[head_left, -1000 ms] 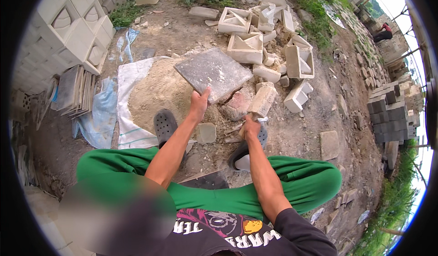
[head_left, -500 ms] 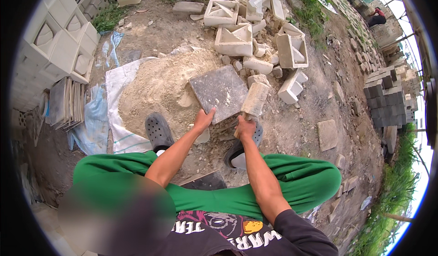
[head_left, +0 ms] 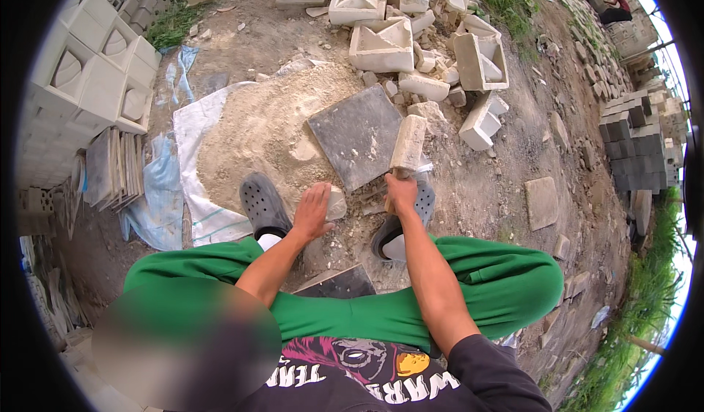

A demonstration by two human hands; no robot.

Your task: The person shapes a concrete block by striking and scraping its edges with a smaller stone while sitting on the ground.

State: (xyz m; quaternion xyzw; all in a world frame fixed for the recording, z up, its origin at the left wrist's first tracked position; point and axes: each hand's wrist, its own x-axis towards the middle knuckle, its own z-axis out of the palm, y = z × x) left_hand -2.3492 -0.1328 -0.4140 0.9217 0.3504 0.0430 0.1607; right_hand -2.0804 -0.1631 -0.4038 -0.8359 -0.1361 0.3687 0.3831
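My left hand is off the dark square board, its fingers stretched out beside a pale stone chunk. Whether it touches the chunk I cannot tell. Dusted with powder, the board lies flat at the right edge of a heap of pale sandy powder. In my right hand is the handle end of a dusty, block-headed tool; the fingers are closed round it. The tool's head points away from me, just right of the board, and most of its grip is hidden by the hand.
White sacking lies under the heap. Moulded pale blocks and rubble are piled ahead. Stacked blocks and thin boards stand at left, grey blocks at right. Another dark board lies between my legs. A person sits far off.
My left hand has let go of the board's near edge and moved left and down toward me. My right hand still holds the tool. The view has shifted slightly.
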